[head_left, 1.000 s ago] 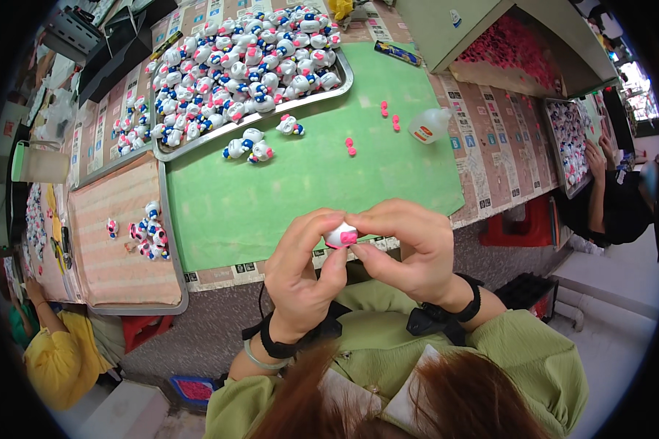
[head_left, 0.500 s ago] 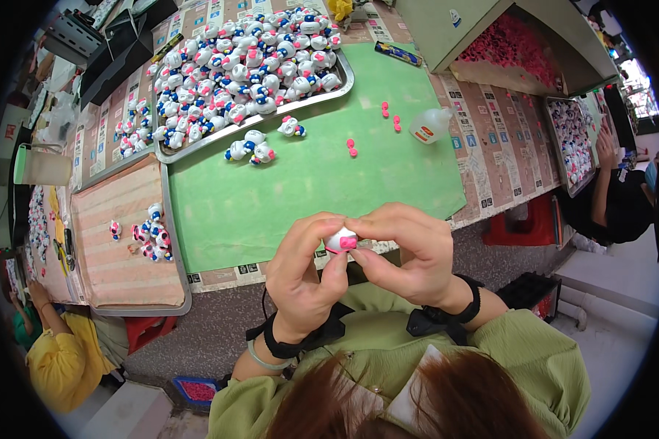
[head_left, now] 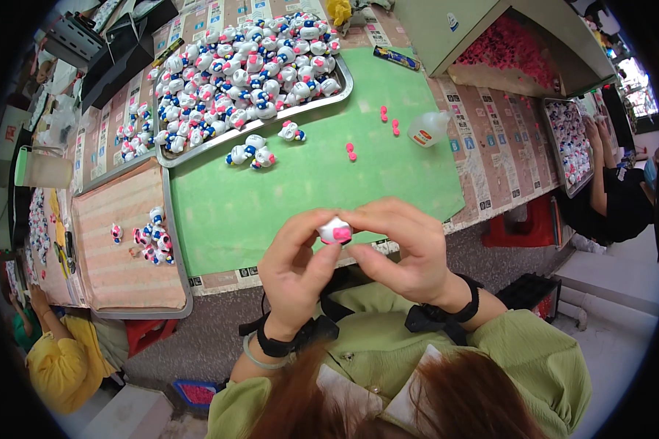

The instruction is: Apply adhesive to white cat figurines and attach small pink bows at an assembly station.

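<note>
A small white toy figurine part (head_left: 334, 232) with a pink bow-like patch is pinched between my hands, above the near edge of the green mat (head_left: 271, 216). My left hand (head_left: 294, 260) grips it from the left with thumb and fingers. From the right, the bent fingers of my right hand (head_left: 408, 245) reach its upper side, and the thumb lies close to its lower right. Beyond them on the mat are a few white, blue and pink figurines (head_left: 262, 157) and several small pink bow-shaped pieces (head_left: 351, 152).
A metal tray (head_left: 285, 110) heaped with figurines stands at the back left. Left of the mat, a cloth-lined tray (head_left: 128, 274) carries several figurines. A squeeze bottle (head_left: 427, 129), a blue tube (head_left: 396, 58) and a box of pink pieces (head_left: 509, 55) are at the right. Co-workers sit at both sides.
My hands have shifted slightly left with the figurine part, which has turned a little. My right thumb has eased away from its lower side.
</note>
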The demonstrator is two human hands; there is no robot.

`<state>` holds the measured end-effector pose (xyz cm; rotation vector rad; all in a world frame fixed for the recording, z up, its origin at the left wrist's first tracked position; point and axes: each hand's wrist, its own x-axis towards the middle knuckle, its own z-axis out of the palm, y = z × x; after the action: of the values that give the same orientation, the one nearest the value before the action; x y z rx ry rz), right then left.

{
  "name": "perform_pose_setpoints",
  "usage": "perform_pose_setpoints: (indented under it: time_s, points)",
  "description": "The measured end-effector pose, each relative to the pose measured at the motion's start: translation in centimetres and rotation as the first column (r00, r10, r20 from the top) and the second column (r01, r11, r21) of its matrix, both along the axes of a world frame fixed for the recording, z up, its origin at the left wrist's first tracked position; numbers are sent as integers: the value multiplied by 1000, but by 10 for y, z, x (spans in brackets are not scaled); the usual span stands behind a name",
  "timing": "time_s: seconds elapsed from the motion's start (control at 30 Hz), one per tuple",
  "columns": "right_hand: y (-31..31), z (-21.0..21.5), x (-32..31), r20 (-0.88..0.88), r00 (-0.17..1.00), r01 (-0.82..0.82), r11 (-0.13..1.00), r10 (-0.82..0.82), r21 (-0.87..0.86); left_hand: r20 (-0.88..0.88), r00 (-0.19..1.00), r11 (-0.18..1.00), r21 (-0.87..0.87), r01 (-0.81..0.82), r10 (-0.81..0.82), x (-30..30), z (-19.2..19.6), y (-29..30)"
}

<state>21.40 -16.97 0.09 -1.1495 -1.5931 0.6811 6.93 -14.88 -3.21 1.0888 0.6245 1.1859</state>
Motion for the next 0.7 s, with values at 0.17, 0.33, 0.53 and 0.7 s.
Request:
perform_pose_setpoints:
  time_s: [0.17, 0.33, 0.53, 0.7]
  points:
    - [3, 3, -4, 144, 989, 27, 999, -32, 41, 387, 914, 926, -285, 247, -125, -1, 0, 4]
    - [2, -2, -4, 166, 983, 69, 993, -85, 96, 462, 876, 862, -378, 337, -140, -1, 1, 5]
    - [3, -1, -2, 219, 972, 54, 986, -89, 159, 555, 820, 809, -412, 419, -141, 0, 3, 7]
    - [1, 1, -4, 170, 979, 92, 990, -109, 105, 476, 867, 819, -434, 374, -144, 0, 1, 6]
